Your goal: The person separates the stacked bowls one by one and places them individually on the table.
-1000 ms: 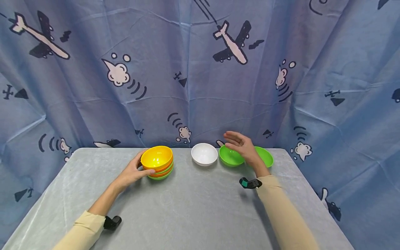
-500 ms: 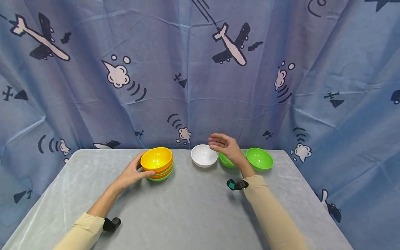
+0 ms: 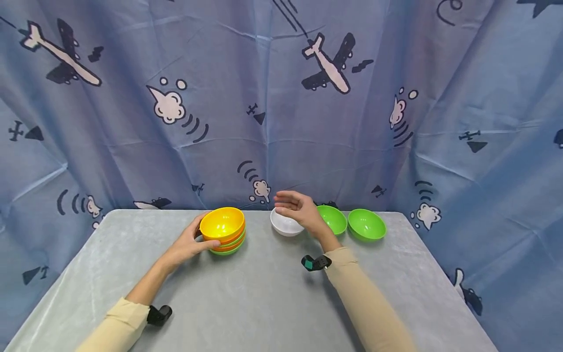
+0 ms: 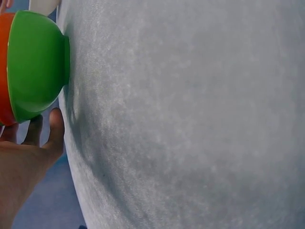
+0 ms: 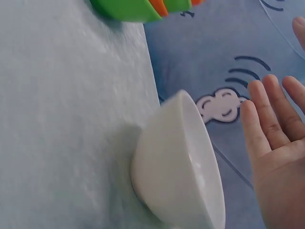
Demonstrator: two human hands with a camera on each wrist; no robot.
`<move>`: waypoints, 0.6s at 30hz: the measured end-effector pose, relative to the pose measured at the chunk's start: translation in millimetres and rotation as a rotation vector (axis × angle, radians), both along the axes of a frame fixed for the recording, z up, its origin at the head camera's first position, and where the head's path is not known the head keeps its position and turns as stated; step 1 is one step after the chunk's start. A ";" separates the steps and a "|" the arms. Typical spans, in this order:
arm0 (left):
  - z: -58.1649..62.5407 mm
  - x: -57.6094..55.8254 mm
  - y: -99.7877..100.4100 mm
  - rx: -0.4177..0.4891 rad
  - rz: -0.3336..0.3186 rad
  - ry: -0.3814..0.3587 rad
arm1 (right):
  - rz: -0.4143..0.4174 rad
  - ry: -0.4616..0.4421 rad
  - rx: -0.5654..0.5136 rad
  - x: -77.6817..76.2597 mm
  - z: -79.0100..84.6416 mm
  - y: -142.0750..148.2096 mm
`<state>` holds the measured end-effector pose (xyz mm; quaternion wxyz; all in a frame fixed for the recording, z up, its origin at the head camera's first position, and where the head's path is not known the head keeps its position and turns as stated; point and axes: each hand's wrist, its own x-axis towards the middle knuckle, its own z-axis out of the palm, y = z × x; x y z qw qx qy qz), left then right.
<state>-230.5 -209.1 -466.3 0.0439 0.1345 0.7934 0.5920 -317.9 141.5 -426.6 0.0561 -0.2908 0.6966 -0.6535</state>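
A stack of bowls, yellow on top with orange and green below [image 3: 223,230], stands at the left of the table's back part. My left hand [image 3: 189,245] holds its left side, thumb across the front and fingers partly hidden behind. The stack's lowest bowl, green [image 4: 35,64], shows in the left wrist view near the fingertips. My right hand [image 3: 301,211] hovers over a white bowl [image 3: 285,226], covering part of its rim. In the right wrist view the fingers [image 5: 267,114] are extended, apart from the white bowl, with nothing in them.
Two green bowls, one nearer the centre [image 3: 333,220] and one farther right [image 3: 367,225], stand right of the white bowl. A blue curtain [image 3: 281,98] hangs behind the grey-covered table [image 3: 246,303].
My right hand has moved left, from over the green bowls to above the white bowl. The left hand and the stack have stayed in place.
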 end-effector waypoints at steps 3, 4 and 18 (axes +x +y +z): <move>-2.0 -0.7 1.4 0.021 0.002 0.006 | 0.032 0.006 0.017 0.6 -2.4 -8.4; -2.4 -0.7 1.6 0.025 0.005 0.008 | 0.046 0.010 0.022 1.3 -2.6 -11.4; -2.4 -2.0 0.7 0.033 -0.006 0.003 | 0.113 -0.001 0.080 6.6 -8.4 -48.2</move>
